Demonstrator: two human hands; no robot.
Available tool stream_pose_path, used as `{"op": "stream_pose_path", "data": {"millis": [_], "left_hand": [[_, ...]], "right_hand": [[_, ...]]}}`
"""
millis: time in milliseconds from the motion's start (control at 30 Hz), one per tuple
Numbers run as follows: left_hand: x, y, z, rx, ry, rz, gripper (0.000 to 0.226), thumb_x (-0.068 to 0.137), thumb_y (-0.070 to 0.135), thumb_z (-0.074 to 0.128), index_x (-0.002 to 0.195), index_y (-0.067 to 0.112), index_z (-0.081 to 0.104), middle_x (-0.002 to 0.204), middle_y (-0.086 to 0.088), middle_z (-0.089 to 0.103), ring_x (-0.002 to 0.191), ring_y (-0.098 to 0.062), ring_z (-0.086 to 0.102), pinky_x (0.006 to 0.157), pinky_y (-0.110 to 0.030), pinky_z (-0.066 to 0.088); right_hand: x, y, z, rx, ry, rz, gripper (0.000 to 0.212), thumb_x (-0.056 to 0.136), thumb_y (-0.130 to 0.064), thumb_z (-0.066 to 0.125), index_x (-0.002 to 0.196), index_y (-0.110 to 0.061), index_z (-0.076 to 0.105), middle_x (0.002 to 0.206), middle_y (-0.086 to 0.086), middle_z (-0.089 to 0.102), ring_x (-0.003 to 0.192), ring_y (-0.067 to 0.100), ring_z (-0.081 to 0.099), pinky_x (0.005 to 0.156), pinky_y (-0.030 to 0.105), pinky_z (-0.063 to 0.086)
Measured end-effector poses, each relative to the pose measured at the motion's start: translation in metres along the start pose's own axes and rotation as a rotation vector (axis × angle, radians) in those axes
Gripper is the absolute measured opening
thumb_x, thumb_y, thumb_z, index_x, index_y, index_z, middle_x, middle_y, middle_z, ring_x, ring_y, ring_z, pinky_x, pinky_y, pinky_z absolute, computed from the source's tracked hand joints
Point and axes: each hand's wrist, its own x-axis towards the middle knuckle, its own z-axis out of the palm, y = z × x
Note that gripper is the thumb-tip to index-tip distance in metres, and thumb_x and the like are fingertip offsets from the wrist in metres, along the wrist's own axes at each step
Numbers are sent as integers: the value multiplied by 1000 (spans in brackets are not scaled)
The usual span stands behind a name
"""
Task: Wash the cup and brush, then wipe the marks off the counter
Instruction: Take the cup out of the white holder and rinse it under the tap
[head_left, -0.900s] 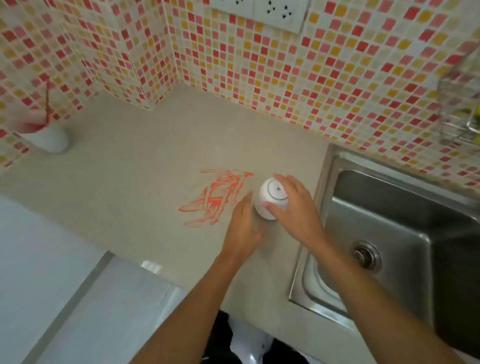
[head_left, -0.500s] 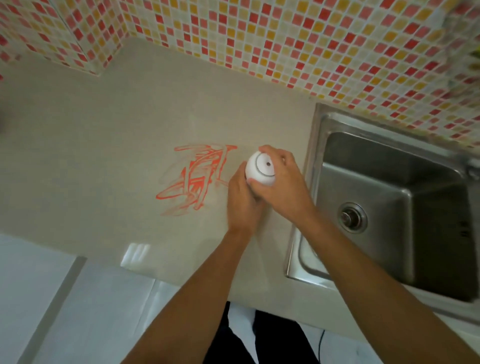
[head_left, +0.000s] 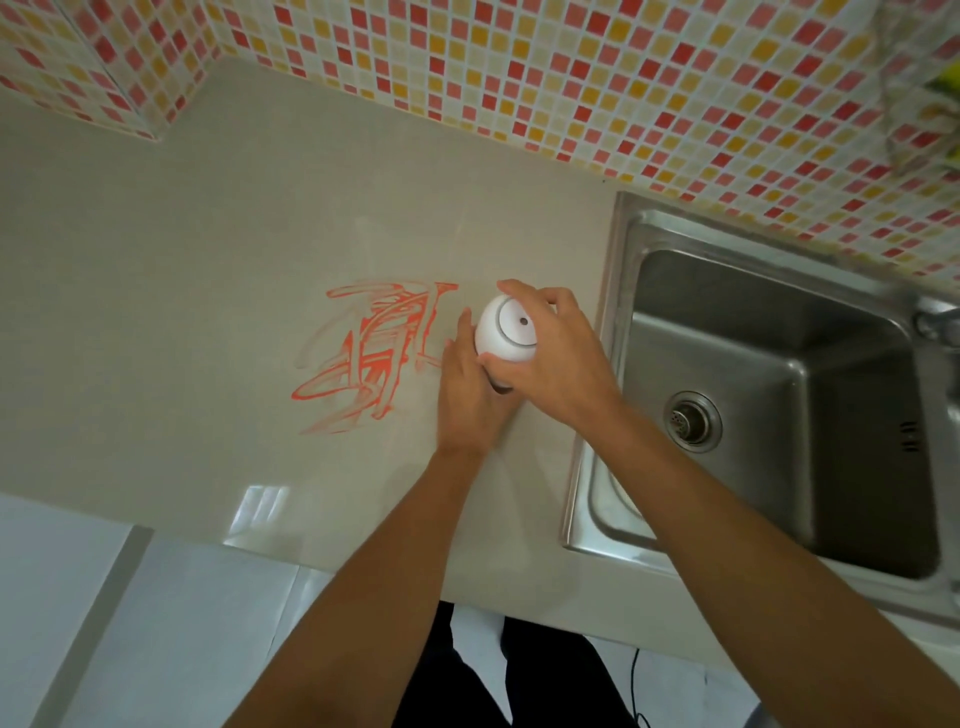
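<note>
**Head view: both hands on the upturned cup**

Head camera looks down on the counter (head_left: 208, 249). A white cup (head_left: 506, 328), base up, sits between the red marks (head_left: 371, 356) and the sink (head_left: 779, 395). The right hand (head_left: 561, 364) wraps its fingers over it; the left hand (head_left: 467, 395) cups its near side.

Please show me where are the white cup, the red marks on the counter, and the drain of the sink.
white cup (head_left: 501, 332): head view, on its upturned base.
red marks (head_left: 371, 358): head view, middle of the scribble.
sink drain (head_left: 692, 421): head view, on the metal strainer.
</note>
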Motion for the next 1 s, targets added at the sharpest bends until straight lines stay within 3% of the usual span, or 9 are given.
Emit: {"op": "stream_pose_path", "data": {"millis": [133, 333, 600, 800, 1000], "left_hand": [[0, 4, -5, 35, -5, 14, 110, 70, 45, 78, 151, 13, 12, 144, -10, 42, 131, -28, 43, 106, -43, 41], [6, 3, -5, 253, 21, 152, 89, 76, 47, 70, 146, 12, 27, 146, -12, 41, 130, -25, 45, 116, -44, 25], [6, 4, -10, 259, 15, 180, 89, 74, 45, 73, 144, 10, 30, 143, -12, 44, 128, -25, 46, 113, -47, 31], [5, 6, -13, 172, 4, 107, 98, 68, 49, 77, 143, 9, 30, 139, -10, 49, 123, -29, 49, 105, -50, 39], [-1, 9, -16, 121, 26, 123, 97, 64, 35, 85, 140, 4, 34, 134, -13, 52, 122, -30, 47, 103, -54, 41]], "right_hand": [[0, 0, -1, -11, -13, -17, 76, 70, -43, 73, 139, -35, 43, 130, 4, 42, 114, 25, 50, 95, 40, 47], [-1, -5, -11, -43, -37, -48, 73, 69, -36, 73, 136, -36, 44, 131, 1, 41, 113, 23, 50, 91, 35, 47], [-4, -15, -31, -81, -71, -98, 72, 68, -35, 74, 134, -35, 45, 131, 0, 41, 110, 19, 50, 87, 32, 50], [-6, -21, -43, -68, -66, -112, 72, 66, -37, 73, 131, -38, 44, 128, -3, 40, 106, 18, 51, 86, 32, 49], [-6, -21, -63, -33, 0, -48, 76, 68, -37, 75, 134, -41, 38, 123, -2, 40, 99, 11, 44, 84, 26, 43]]}}
